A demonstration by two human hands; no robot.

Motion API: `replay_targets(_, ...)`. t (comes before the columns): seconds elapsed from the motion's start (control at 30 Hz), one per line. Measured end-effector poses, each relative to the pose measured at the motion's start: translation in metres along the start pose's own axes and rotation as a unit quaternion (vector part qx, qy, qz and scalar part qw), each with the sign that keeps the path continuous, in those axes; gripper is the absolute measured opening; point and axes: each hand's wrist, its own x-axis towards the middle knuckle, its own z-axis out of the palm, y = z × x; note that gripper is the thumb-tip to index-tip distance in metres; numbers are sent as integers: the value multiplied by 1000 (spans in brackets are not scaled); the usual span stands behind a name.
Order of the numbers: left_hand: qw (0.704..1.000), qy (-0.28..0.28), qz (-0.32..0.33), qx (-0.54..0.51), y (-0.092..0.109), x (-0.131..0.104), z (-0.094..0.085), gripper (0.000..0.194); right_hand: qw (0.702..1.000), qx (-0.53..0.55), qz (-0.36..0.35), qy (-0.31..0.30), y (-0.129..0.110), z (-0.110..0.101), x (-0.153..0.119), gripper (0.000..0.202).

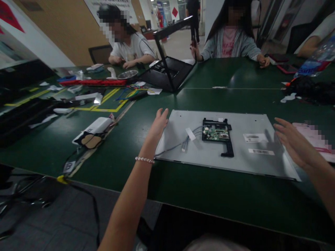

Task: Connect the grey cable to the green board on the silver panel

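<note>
A flat grey display panel (pixel 180 139) lies back side up on the green table in front of me. On its back sit a green circuit board (pixel 216 133) in a black plastic bracket (pixel 229 149), grey cables (pixel 175 145) with a white tag, and two barcode labels (pixel 258 138). My left hand (pixel 159 121) is at the panel's far left corner, fingers stretched out; whether it touches the edge I cannot tell. Beside the right edge is my right hand (pixel 292 141), fingers extended and slightly spread, holding nothing.
Across the green table (pixel 146 181), a person (pixel 230 42) holds up a black frame (pixel 167 66) above a black panel. Another person (pixel 131 45) sits to the left. A white power strip (pixel 95 129) lies left of my arm. A plastic bottle (pixel 315 59) stands at the right.
</note>
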Motion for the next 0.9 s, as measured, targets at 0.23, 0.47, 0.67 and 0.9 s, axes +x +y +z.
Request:
replay_targets(0.23, 995, 79, 53, 21, -9, 16, -13, 65, 994, 103, -25, -32, 5, 21, -12, 68)
replay_targets(0.47, 960, 184, 172, 122, -6, 16, -15, 69, 978, -62, -82, -181, -2, 43, -34, 72)
replay_targets(0.67, 949, 231, 192, 101, -9, 21, -23, 65, 799, -410, -258, -357, -4, 39, -53, 67)
replay_targets(0.9, 960, 220, 167, 48, -4, 18, -30, 59, 734, -516, -310, -314, 10, 58, -63, 87)
